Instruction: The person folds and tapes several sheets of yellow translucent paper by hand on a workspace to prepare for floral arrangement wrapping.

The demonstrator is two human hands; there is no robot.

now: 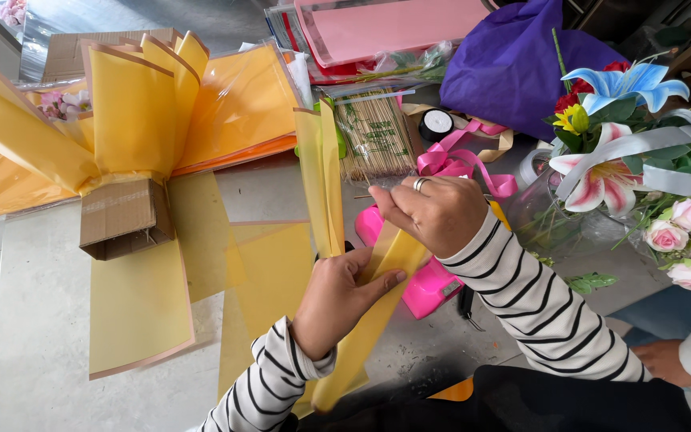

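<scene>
My left hand [337,298] and my right hand [433,212] both grip a folded yellow wrapping sheet [323,180] over the grey table. The left hand pinches the lower part of the fold, fingers pressed on the paper. The right hand, with a ring on one finger, pinches the fold higher up. One end of the sheet stands up past my hands; the other hangs toward my lap. Both sleeves are black and white striped.
A yellow paper wrap sits in a cardboard box [125,216] at left, with flat yellow sheets [141,304] beside it. A pink tool [425,288], pink ribbon [461,160], wooden skewers [373,136], purple paper [513,64] and a flower bouquet [641,176] lie around. Another person's hand [665,360] is at right.
</scene>
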